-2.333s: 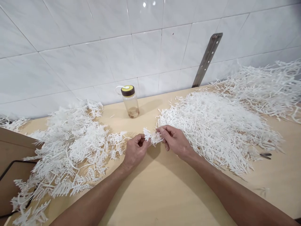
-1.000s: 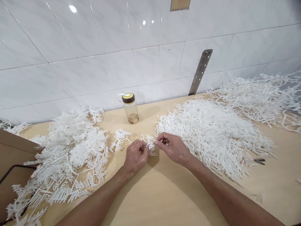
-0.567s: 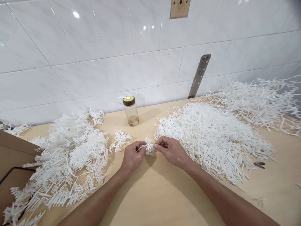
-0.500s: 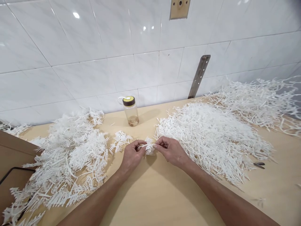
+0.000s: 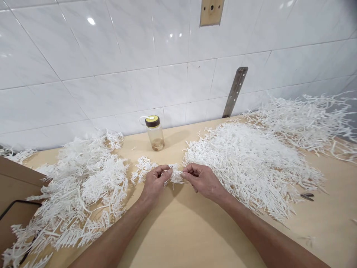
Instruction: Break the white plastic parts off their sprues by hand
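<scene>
Between my two hands, just above the table, is a small white branched plastic sprig [image 5: 175,174] with fine frond-like tips. My left hand [image 5: 156,182] pinches its left side between thumb and fingers. On the opposite side my right hand [image 5: 201,179] grips it with thumb and forefinger, the other fingers curled under. A small loose clump of similar white sprigs [image 5: 142,168] lies just left of my left hand. Right of my right hand spreads a large pile of white sprigs [image 5: 248,163]. Another heap of white sprigs [image 5: 95,182] covers the table's left side.
A clear bottle [image 5: 156,136] with a dark and yellow lid stands behind my hands. Longer white strands [image 5: 312,119] lie at the back right. Small dark-handled snippers [image 5: 307,196] poke out by the right pile. A cardboard box [image 5: 16,193] stands at left; a metal bracket [image 5: 235,92] leans against the tiled wall.
The sprig has turned between my fingers: the strand that stretched toward my left hand no longer shows, and its fronds spread wider. My hands stay in nearly the same place.
</scene>
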{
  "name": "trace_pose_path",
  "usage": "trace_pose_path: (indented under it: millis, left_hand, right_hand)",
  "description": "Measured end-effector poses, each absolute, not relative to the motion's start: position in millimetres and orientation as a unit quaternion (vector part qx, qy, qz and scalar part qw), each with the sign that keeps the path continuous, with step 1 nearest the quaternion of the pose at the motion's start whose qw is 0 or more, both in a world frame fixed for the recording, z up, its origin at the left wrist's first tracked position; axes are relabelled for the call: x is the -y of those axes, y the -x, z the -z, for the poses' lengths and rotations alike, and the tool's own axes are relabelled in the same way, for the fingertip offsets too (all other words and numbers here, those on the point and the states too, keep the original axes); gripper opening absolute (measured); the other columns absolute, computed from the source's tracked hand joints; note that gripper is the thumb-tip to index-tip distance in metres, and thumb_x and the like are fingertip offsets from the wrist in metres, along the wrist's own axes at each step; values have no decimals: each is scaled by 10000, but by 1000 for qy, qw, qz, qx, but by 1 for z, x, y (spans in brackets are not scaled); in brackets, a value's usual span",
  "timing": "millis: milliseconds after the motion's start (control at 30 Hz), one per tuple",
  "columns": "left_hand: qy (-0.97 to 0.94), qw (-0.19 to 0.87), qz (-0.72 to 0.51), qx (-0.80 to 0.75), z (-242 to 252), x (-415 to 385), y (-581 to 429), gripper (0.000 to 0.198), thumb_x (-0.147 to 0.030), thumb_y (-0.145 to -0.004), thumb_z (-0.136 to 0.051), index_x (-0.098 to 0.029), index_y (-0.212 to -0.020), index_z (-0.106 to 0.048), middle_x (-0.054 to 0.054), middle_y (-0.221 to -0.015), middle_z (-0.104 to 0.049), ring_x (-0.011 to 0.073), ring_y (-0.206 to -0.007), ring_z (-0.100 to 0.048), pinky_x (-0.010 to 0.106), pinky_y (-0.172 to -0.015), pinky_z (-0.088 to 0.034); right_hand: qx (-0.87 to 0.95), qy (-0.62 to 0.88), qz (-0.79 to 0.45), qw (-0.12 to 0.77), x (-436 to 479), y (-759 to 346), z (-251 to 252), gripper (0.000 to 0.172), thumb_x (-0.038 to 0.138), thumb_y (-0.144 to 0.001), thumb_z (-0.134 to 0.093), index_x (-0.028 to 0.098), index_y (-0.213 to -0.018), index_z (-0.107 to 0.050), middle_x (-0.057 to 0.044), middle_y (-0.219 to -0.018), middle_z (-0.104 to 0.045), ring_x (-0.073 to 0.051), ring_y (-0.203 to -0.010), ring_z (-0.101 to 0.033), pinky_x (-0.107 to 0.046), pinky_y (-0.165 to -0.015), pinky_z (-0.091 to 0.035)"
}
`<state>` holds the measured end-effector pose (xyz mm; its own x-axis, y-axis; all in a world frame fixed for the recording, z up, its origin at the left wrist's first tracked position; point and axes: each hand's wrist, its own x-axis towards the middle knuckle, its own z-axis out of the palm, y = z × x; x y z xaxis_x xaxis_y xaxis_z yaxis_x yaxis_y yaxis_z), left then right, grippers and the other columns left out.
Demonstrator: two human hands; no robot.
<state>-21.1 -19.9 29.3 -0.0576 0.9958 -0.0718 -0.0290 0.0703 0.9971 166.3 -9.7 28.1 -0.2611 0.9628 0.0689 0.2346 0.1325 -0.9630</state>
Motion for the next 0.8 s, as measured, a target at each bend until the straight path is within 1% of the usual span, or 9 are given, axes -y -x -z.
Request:
trace_pose_path:
  millis: [100,233,300,433,500,567,667,800]
  left_hand:
    - [-467,507,-497,-527,-27,19,22,381,-521,-683,-790,-174,-813,-700,-30,-629,-547,93,-546,-388,233,-507,-286]
    - [-481,506,-494,-518,-27,19,22,403,-556,-737,-741,-168,-679,-646,-48,-555,-438,91,-536,-340,235,-519,-290]
    - [-490,498,-490,-521,-27,18,23,422,-564,-747,-729,-169,-638,-625,-52,-537,-411,91,-528,-324,238,-515,-281]
    - [-527,470,-474,-525,-27,20,23,408,-548,-750,-730,-168,-630,-640,-47,-534,-422,94,-533,-336,239,-519,-281]
    - [-538,470,-464,-523,-26,20,22,383,-534,-744,-739,-168,-660,-664,-43,-540,-447,95,-532,-352,237,-520,-291]
    - [-540,471,-460,-525,-25,21,21,392,-536,-736,-742,-167,-637,-653,-38,-528,-455,97,-522,-362,238,-514,-299]
    - [-534,464,-462,-535,-26,21,20,430,-553,-715,-749,-170,-574,-615,-40,-494,-435,98,-502,-356,241,-499,-301]
    - [-522,464,-467,-542,-29,22,19,425,-558,-709,-752,-166,-597,-634,-46,-506,-417,91,-502,-333,238,-492,-279]
  right_hand:
    - [649,452,-480,380,12,-166,-32,228,395,-865,-596,180,-833,-667,48,-569,-550,-89,-418,-477,-223,-433,-413]
    - [652,438,-491,376,12,-167,-32,258,404,-892,-561,172,-853,-667,46,-567,-548,-95,-423,-499,-226,-438,-435]
    - [653,435,-491,378,11,-167,-31,265,413,-898,-557,173,-852,-660,53,-546,-529,-95,-417,-496,-226,-441,-438]
    - [645,450,-483,385,10,-167,-29,281,439,-893,-564,176,-831,-642,58,-527,-519,-93,-401,-483,-225,-429,-432]
    - [640,462,-476,388,9,-167,-28,282,447,-885,-568,180,-822,-635,57,-519,-522,-97,-396,-482,-227,-421,-432]
    - [637,469,-472,390,9,-167,-28,274,446,-875,-577,185,-811,-630,55,-513,-529,-103,-397,-490,-227,-414,-432]
    - [637,473,-467,389,9,-166,-27,268,444,-871,-581,190,-800,-630,51,-511,-534,-110,-405,-499,-231,-412,-438]
    - [653,476,-446,385,9,-165,-25,281,444,-891,-561,189,-815,-648,46,-532,-539,-105,-404,-493,-233,-421,-441]
